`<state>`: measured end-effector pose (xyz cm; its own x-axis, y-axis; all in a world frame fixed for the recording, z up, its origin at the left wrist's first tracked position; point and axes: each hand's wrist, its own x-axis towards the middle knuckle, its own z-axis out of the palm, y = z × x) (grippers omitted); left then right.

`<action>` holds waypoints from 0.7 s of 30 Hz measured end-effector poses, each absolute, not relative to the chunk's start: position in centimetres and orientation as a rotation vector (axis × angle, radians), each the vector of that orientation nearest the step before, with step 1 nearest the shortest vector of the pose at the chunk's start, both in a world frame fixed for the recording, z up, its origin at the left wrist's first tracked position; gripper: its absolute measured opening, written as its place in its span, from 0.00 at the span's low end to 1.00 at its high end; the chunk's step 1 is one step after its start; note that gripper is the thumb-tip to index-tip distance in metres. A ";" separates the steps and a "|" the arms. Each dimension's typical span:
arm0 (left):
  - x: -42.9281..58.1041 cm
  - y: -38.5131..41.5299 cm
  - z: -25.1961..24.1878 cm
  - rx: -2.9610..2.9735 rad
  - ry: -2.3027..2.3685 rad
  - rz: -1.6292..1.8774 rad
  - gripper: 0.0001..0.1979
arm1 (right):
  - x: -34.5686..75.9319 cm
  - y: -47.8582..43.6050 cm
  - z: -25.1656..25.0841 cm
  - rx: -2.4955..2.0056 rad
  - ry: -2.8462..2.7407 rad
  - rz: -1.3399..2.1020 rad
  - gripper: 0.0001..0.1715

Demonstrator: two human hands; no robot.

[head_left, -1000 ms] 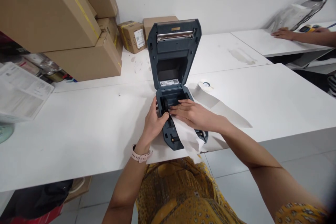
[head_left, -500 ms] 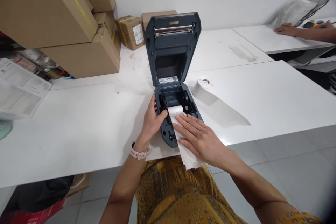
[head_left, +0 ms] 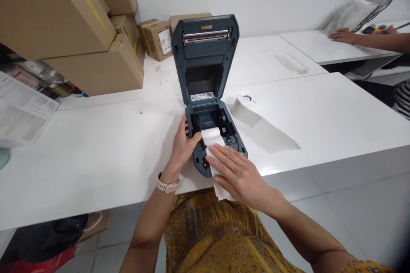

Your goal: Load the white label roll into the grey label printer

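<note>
– White worktop (head_left: 96, 149) against a plain wall, floor tiles below its front edge. What stood on it?

– Label printer (head_left: 209, 72), dark grey, at the near edge, lid swung fully up and back. Paper roll (head_left: 211, 133) sat in the open bay between the two side holders. Its paper strip (head_left: 221, 190) ran forward over the front of the base and hung past the table edge.

– Left hand?

– Left hand (head_left: 183, 145) clasped the printer's left wall: fingers outside, thumb hooked over into the bay beside the roll's left end. Pale pink wristwatch (head_left: 168, 185) on that wrist.

– Right hand?

– Right hand (head_left: 237, 170) lay flat on the strip, palm down, fingers spread, fingertips pointing toward the roll. No pinch; it gripped nothing and only pressed the paper against the printer's front.

– Anything else close by?

– Second roll (head_left: 245, 103) lay on its side just right of the printer, a length of paper trailing off toward the right. Large cardboard boxes (head_left: 64, 21) were stacked at far left, a small labelled carton (head_left: 156, 38) behind the lid. Printed sheets (head_left: 22, 106) at the left edge.

– Other people?

– Co-worker's hand (head_left: 341, 35) rested on the next table at far right, beside a silvery bag (head_left: 361, 8). Well apart from the printer.
</note>
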<state>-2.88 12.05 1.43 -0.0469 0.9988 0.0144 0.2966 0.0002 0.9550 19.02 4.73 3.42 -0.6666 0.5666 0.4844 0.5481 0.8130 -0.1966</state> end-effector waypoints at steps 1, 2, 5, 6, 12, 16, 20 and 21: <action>-2.9 11.9 1.5 1.466 1.494 1.092 0.40 | 19.0 4.4 3.3 -0.808 -2.433 0.070 0.29; -2.8 11.6 1.7 1.551 1.542 1.100 0.41 | 19.2 4.2 3.2 -0.781 -2.397 0.120 0.28; -1.7 9.5 2.8 2.001 1.670 1.129 0.38 | 20.4 4.5 3.5 -0.656 -2.181 0.333 0.26; -1.1 8.4 3.2 2.188 1.651 1.101 0.36 | 21.0 5.1 3.9 -0.659 -2.080 0.373 0.25; 2.8 1.5 3.8 2.832 1.290 0.606 0.37 | 23.8 15.9 8.5 -0.987 -1.559 0.242 0.22; 3.3 -0.6 2.9 2.862 1.351 0.659 0.33 | 22.5 27.2 13.0 -0.933 -1.605 0.562 0.36; 3.4 -1.7 2.2 2.861 1.351 0.735 0.30 | 19.7 33.6 16.2 -0.818 -1.718 0.951 0.48; 3.4 -1.9 2.1 2.867 1.355 0.750 0.29 | 19.1 33.6 16.4 -0.782 -1.726 0.988 0.50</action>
